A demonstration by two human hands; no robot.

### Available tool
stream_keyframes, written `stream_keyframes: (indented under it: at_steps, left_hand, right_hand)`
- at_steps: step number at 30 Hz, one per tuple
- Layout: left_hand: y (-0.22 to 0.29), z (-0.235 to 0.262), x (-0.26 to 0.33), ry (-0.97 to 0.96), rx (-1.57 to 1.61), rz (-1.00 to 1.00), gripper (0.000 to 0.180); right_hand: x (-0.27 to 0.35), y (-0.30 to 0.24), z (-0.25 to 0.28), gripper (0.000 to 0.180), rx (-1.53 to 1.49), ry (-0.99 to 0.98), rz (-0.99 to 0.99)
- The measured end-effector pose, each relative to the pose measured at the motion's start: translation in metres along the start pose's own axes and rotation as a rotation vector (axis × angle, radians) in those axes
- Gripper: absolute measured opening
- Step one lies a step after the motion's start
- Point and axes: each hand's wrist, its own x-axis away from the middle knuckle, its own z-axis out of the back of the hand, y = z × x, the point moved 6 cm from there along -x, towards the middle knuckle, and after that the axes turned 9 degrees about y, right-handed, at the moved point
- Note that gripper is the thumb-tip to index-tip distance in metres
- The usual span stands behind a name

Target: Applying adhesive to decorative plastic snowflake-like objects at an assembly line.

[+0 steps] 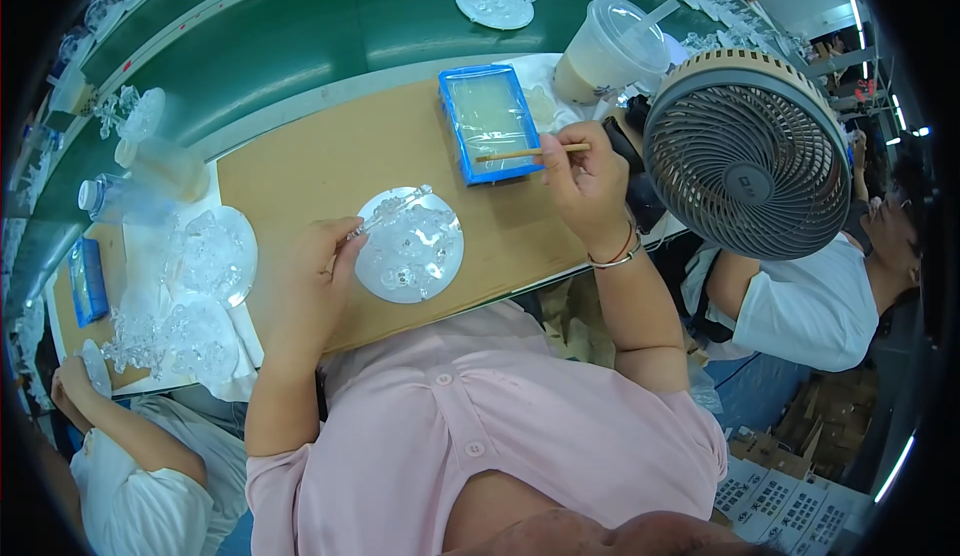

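My left hand (328,259) is closed, its thumb and fingertips pinching the end of a thin clear plastic piece (402,204). That piece lies over a white round plate (385,290) holding several small clear plastic parts (415,246). In my right hand (590,181) a thin wooden stick (520,154) is gripped between thumb and fingers. Its tip points left, over the near end of a shallow blue-edged tray (448,121) with a pale, shiny surface inside. Whether the tip touches that surface I cannot tell.
Brown cardboard (320,156) covers my worktop. A grey fan (750,166) and a lidded plastic cup (607,51) stand at the right. More plates of clear parts (215,256) and a bottle (110,196) sit left. Beyond runs a green belt (330,31). Co-workers sit on both sides.
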Motion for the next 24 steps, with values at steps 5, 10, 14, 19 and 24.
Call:
stream_keyframes:
  at_steps: [5, 10, 14, 19, 24]
  left_hand:
    - [-0.002, 0.007, 0.001, -0.014, -0.020, -0.010, 0.018]
    - [-0.007, 0.012, 0.006, 0.053, -0.042, 0.094, 0.017]
    - [-0.007, 0.007, 0.005, 0.030, -0.064, 0.040, 0.017]
    - [0.000, -0.005, -0.008, -0.017, 0.052, 0.034, 0.015]
    - [0.000, -0.018, -0.004, -0.011, 0.137, 0.082, 0.014]
  right_hand:
    - [-0.004, -0.010, 0.003, 0.012, 0.070, -0.018, 0.057]
    - [-0.006, 0.005, 0.009, 0.011, 0.022, 0.028, -0.059]
    - [-0.002, 0.001, 0.011, 0.010, 0.059, 0.033, -0.020]
    - [0.001, 0.000, 0.013, 0.010, 0.067, 0.074, -0.005]
    - [0.009, 0.013, 0.022, 0.010, -0.121, 0.165, -0.151]
